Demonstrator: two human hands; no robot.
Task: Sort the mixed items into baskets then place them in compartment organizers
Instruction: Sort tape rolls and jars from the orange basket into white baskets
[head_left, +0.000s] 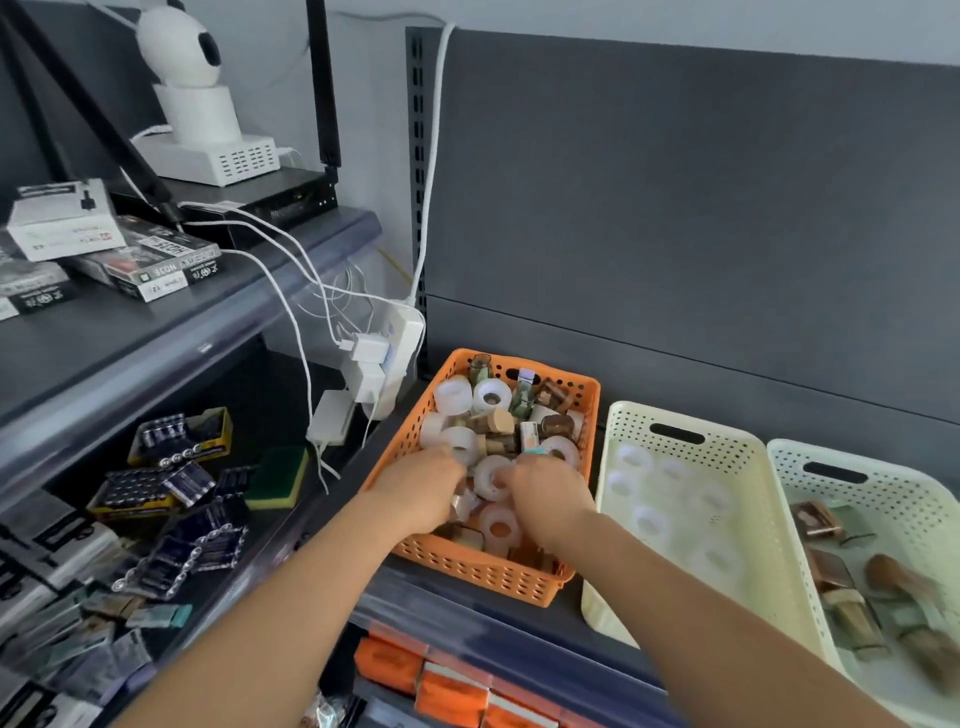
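Head view: an orange perforated plastic basket (519, 577) stands at the left end of the dark shelf (566, 613), its far left corner near a white power strip (400, 343). It is heaped with mixed items: white tape rolls (491, 397), small glass bottles (522, 397) and brown and cork-coloured pieces.

Both hands reach down into its near half. The left hand (421, 493) is by the left wall and the right hand (545, 499) is toward the right wall, with one white tape roll (491, 480) between them. The fingers of both hands are blurred and buried among the items, so I cannot tell how far they are curled or whether they hold anything.

Just beside the orange basket on the right is a cream perforated plastic basket (727, 452) holding only white tape rolls (649, 522). Touching its right side is a pale green perforated basket (909, 467) holding brown packets (815, 519).
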